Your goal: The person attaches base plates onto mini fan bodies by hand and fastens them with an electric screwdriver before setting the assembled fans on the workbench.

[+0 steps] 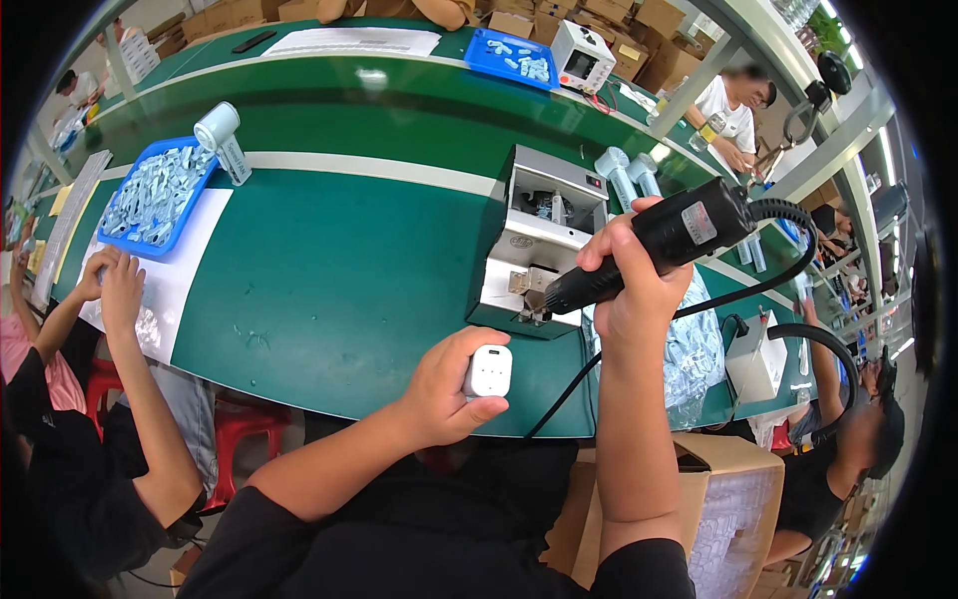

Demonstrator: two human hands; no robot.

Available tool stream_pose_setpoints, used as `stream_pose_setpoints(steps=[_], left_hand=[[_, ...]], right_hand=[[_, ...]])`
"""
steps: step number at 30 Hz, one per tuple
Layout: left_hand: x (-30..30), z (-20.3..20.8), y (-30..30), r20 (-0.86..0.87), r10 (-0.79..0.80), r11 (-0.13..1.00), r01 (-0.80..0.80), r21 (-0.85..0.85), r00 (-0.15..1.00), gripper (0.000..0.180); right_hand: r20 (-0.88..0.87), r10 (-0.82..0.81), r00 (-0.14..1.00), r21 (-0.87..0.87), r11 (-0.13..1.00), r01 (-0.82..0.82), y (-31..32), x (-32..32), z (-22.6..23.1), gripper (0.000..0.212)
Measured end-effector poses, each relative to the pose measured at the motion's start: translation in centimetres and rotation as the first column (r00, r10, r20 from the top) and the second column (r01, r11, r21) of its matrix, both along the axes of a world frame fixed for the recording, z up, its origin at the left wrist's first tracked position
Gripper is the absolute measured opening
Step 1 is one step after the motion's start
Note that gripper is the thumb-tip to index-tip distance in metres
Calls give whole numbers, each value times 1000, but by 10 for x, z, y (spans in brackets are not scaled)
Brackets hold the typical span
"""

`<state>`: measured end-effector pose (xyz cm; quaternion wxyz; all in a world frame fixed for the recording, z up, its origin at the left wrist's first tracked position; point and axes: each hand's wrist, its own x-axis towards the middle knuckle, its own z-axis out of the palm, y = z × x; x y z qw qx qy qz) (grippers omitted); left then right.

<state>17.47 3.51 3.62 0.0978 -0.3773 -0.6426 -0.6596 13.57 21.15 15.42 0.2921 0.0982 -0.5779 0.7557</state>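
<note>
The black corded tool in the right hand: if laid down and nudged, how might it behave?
The tool would probably roll, its body looking cylindrical. The ribbed cable at its back end might check that. It looks hard-shelled, so probably won't flex.

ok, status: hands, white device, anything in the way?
Left hand gripping white device. Right hand around black corded tool. Tip at silver machine's front, contact unclear. Device's face unobstructed.

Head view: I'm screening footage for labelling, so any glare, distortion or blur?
Head view: pale glare on the glossy green surface behind the bench, whose front edge bows; corners go black; the white block and black tool look sharp.
</note>
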Motion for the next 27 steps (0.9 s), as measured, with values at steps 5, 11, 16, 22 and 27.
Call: stream_pose_setpoints(steps=[5, 11, 16, 22, 27], left_hand=[[-1, -3, 0, -28, 7, 999, -6, 39, 1000, 64], [2, 6, 3, 31, -9, 1000, 9, 9, 999, 57], [2, 16, 9, -58, 15, 995, -21, -99, 998, 56], [0, 20, 13, -98, 24, 988, -39, -153, 995, 55], [2, 24, 15, -117, 36, 982, -57, -182, 993, 56]], right_hand=[[-17, 49, 999, -29, 998, -50, 0, 3, -4, 33], [141, 11, 990, 94, 995, -24, 0, 15, -2, 33], [-94, 222, 970, -28, 974, -225, 11, 44, 29, 62], [-207, 355, 912, 1, 932, -363, -5, 74, 67, 64], [-179, 322, 930, -6, 945, -328, -8, 75, 64, 63]])
